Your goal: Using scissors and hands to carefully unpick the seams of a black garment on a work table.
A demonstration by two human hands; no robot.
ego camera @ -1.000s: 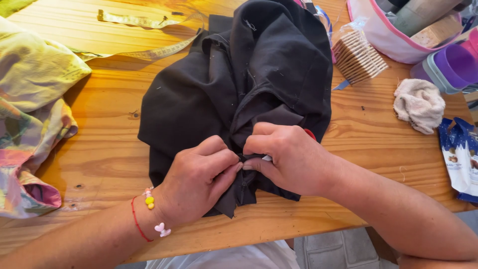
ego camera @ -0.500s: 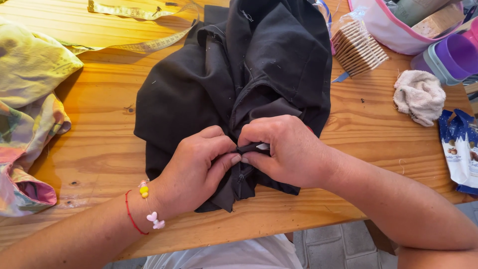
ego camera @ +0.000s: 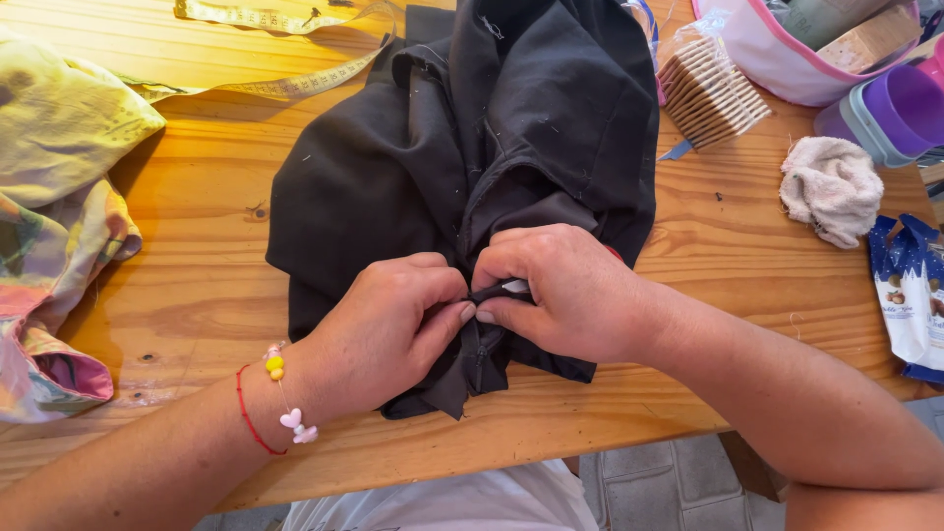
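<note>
A crumpled black garment (ego camera: 492, 138) lies in the middle of a wooden table (ego camera: 197, 265). My left hand (ego camera: 388, 329) pinches a fold of its fabric near the front edge, a red string bracelet with beads on the wrist. My right hand (ego camera: 565, 290) grips the same fold from the other side, fingertips meeting the left hand's. A small pale object shows between my right fingers; I cannot tell what it is.
A yellow and pink patterned cloth (ego camera: 59, 226) lies at the left. A yellow measuring tape (ego camera: 275, 84) curls along the far edge. At the right are a bundle of flat wooden pieces (ego camera: 713, 93), a pink-trimmed bag (ego camera: 787, 49), purple containers (ego camera: 890, 113), a balled white cloth (ego camera: 831, 187) and a blue packet (ego camera: 910, 295).
Both hands stay pinched together on the black fabric, shifting very slightly. The view has moved a little, so the table contents sit lower in frame.
</note>
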